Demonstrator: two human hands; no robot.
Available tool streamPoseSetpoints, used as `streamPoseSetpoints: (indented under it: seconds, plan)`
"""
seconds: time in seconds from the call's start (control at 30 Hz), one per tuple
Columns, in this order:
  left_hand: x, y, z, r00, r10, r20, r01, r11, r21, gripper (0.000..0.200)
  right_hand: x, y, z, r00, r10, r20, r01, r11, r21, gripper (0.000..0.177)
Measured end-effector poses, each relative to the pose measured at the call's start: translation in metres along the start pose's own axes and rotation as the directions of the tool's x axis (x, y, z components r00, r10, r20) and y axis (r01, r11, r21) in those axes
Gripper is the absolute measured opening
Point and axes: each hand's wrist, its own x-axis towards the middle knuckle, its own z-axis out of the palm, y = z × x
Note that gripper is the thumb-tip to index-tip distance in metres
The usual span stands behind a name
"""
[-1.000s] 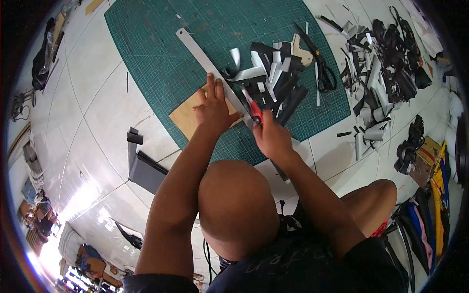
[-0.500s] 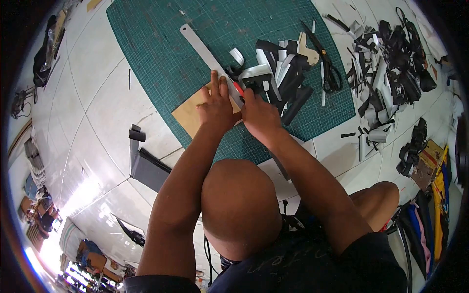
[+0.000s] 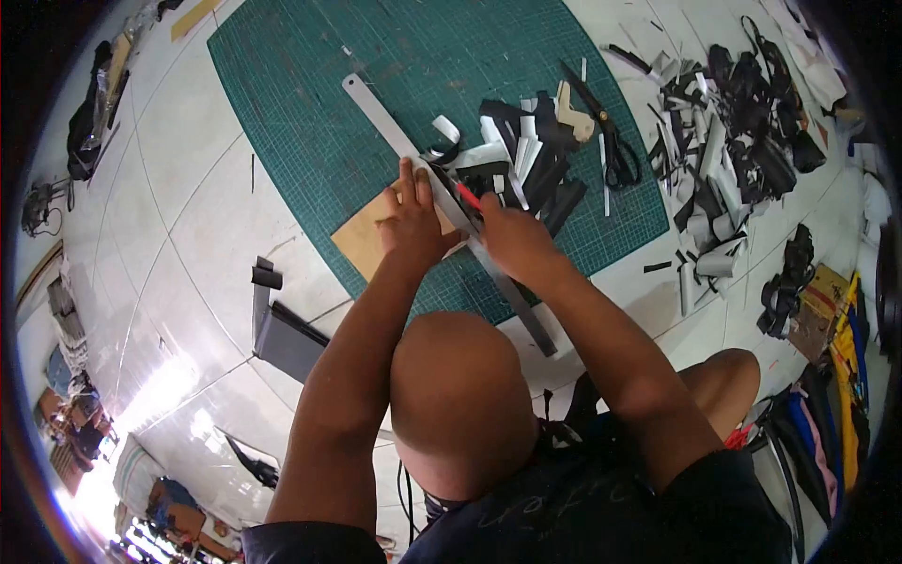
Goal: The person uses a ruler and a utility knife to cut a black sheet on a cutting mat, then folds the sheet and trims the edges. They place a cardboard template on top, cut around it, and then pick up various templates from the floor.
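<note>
My left hand [image 3: 412, 224] presses down with its fingers spread, over a long metal ruler [image 3: 376, 117] and a tan rectangular sheet [image 3: 360, 233]. The ruler runs diagonally along the sheet's right side, and its lower end reaches past the mat's edge. In my right hand [image 3: 515, 242] is a slim red cutter knife [image 3: 468, 196], held just right of the ruler; its blade is too small to make out. Beneath everything lies a green cutting mat [image 3: 291, 122]. Black and white offcuts [image 3: 545, 169] are heaped beyond my right hand.
Black scissors [image 3: 615, 155] lie on the mat's right side beside a cream-coloured piece [image 3: 573, 117]. A larger heap of scraps [image 3: 719, 160] covers the tiled floor at right. Folded dark grey material [image 3: 289, 340] rests on the floor at left. My bent knee [image 3: 460, 395] is close below the mat.
My right hand with the cutter knife has shifted slightly right and down, away from the ruler. More of the ruler's lower end shows. The view has tilted slightly.
</note>
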Motion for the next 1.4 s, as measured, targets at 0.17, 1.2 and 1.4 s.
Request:
streamPoseSetpoints:
  seconds: [0.17, 1.2, 1.4]
  plan:
    - [-0.004, -0.002, 0.006, 1.0, 0.005, 0.0, -0.005, 1.0, -0.008, 0.121, -0.014, 0.005, 0.018, 0.957, 0.114, -0.267, -0.047, 0.968, 0.246, 0.026]
    - [-0.004, -0.001, -0.002, 0.997, -0.023, 0.07, 0.022, 1.0, 0.018, 0.115, 0.023, -0.018, 0.047, 0.966, -0.057, -0.251, 0.07, 0.997, 0.042, 0.022]
    - [-0.002, -0.002, -0.002, 0.997, -0.029, 0.07, 0.027, 0.999, 0.025, 0.118, 0.023, -0.022, 0.042, 0.959, -0.052, -0.277, 0.057, 0.998, 0.009, 0.023]
